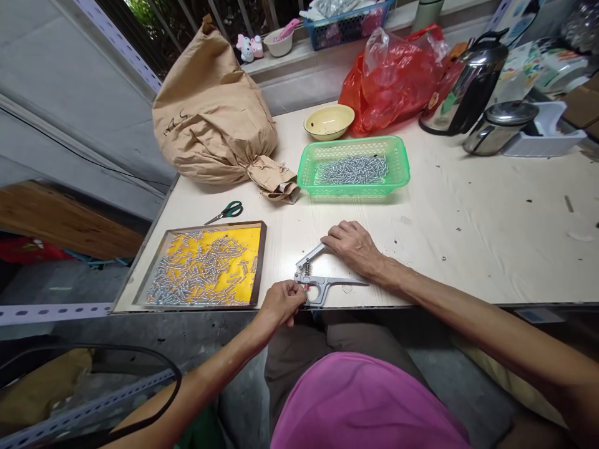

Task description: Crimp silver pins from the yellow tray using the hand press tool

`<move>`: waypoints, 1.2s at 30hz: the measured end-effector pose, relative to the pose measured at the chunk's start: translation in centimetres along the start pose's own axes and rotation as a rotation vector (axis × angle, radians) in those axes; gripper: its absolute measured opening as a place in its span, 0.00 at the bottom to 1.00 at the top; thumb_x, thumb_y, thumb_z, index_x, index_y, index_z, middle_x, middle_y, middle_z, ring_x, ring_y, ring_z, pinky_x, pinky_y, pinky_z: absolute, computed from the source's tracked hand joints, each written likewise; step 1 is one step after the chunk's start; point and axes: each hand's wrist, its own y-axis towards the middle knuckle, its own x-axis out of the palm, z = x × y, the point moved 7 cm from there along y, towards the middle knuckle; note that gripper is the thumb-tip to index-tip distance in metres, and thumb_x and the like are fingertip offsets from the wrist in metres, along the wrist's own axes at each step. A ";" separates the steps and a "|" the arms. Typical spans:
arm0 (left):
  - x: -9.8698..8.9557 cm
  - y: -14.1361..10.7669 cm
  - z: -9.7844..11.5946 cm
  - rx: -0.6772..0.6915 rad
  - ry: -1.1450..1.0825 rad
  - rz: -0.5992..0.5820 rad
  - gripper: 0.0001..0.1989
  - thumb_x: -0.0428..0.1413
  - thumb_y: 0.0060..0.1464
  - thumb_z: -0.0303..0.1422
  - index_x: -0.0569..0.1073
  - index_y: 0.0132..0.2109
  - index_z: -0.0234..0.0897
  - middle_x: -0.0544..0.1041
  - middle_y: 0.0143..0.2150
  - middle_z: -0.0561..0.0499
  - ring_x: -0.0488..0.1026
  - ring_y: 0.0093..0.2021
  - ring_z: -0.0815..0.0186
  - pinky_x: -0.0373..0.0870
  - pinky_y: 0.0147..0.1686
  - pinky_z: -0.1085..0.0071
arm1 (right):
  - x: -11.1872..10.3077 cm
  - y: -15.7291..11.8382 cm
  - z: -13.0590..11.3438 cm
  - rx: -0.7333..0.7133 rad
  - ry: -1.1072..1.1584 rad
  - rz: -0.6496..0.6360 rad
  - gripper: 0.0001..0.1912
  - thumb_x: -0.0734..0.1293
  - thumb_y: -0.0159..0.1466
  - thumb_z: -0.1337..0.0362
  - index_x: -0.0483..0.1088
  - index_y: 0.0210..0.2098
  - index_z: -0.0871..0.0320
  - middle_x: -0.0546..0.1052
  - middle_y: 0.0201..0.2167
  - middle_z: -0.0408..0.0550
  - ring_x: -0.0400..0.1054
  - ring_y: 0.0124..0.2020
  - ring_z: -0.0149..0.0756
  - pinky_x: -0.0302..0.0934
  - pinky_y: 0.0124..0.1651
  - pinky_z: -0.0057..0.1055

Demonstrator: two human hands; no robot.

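A small grey metal hand press (322, 287) with a raised lever, a dark spring and a red part lies at the table's front edge. My right hand (353, 246) is closed over the upper end of its lever. At the press's left side, the fingertips of my left hand (285, 299) pinch together by the red part; whatever they hold is hidden. Left of that hand is a shallow tray (262, 262) with a yellow bottom, covered in many small silvery metal pins. Beyond the press, a green plastic basket (353, 190) holds more small silvery pieces.
Scissors (229, 211) with dark green handles lie behind the tray. A large brown paper sack (215, 118) stands at the back left. Further right are a yellow bowl (329, 121), a red plastic bag (388, 81), a kettle (463, 87) and a lidded metal pot (498, 128).
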 end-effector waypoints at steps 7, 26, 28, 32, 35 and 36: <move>0.0 -0.1 -0.4 -0.008 -0.021 0.024 0.06 0.53 0.49 0.33 0.69 0.29 0.35 0.63 0.14 0.61 0.57 0.09 0.76 0.50 0.10 0.79 | -0.1 -0.5 -0.1 0.016 0.003 0.081 0.11 0.58 0.67 0.66 0.72 0.41 0.56 0.74 0.34 0.48 0.57 0.37 0.38 0.45 0.39 0.36; 0.3 0.0 0.4 -0.034 -0.002 0.001 0.07 0.54 0.49 0.35 0.68 0.29 0.35 0.63 0.13 0.61 0.57 0.08 0.76 0.49 0.10 0.80 | 0.3 -0.9 0.1 0.073 0.017 0.074 0.12 0.57 0.68 0.67 0.71 0.41 0.56 0.74 0.36 0.49 0.57 0.39 0.38 0.44 0.42 0.37; 0.3 0.0 0.6 -0.039 0.005 -0.004 0.08 0.54 0.48 0.34 0.66 0.25 0.36 0.62 0.12 0.61 0.57 0.08 0.76 0.47 0.10 0.80 | -0.1 -0.9 0.1 0.061 0.036 0.077 0.12 0.56 0.68 0.67 0.71 0.42 0.56 0.74 0.37 0.49 0.58 0.39 0.38 0.45 0.43 0.37; 0.4 0.1 0.6 -0.009 -0.013 -0.035 0.10 0.53 0.48 0.31 0.63 0.22 0.36 0.61 0.12 0.61 0.59 0.08 0.76 0.46 0.10 0.80 | -1.7 -1.4 0.2 0.086 0.049 0.129 0.13 0.56 0.68 0.67 0.70 0.45 0.54 0.74 0.40 0.49 0.58 0.41 0.39 0.44 0.45 0.39; 0.4 0.1 0.3 0.003 -0.066 -0.047 0.06 0.52 0.48 0.31 0.64 0.25 0.36 0.62 0.13 0.62 0.58 0.08 0.76 0.47 0.10 0.80 | -1.6 -1.6 0.1 0.106 0.029 0.123 0.13 0.56 0.68 0.67 0.71 0.44 0.55 0.74 0.39 0.49 0.58 0.40 0.39 0.44 0.45 0.39; 0.4 0.1 0.2 0.000 -0.071 -0.041 0.05 0.53 0.48 0.31 0.65 0.26 0.36 0.62 0.13 0.62 0.58 0.08 0.76 0.47 0.10 0.80 | -1.3 -1.6 0.1 0.110 0.021 0.112 0.13 0.56 0.68 0.67 0.71 0.44 0.55 0.74 0.39 0.49 0.58 0.40 0.39 0.44 0.45 0.39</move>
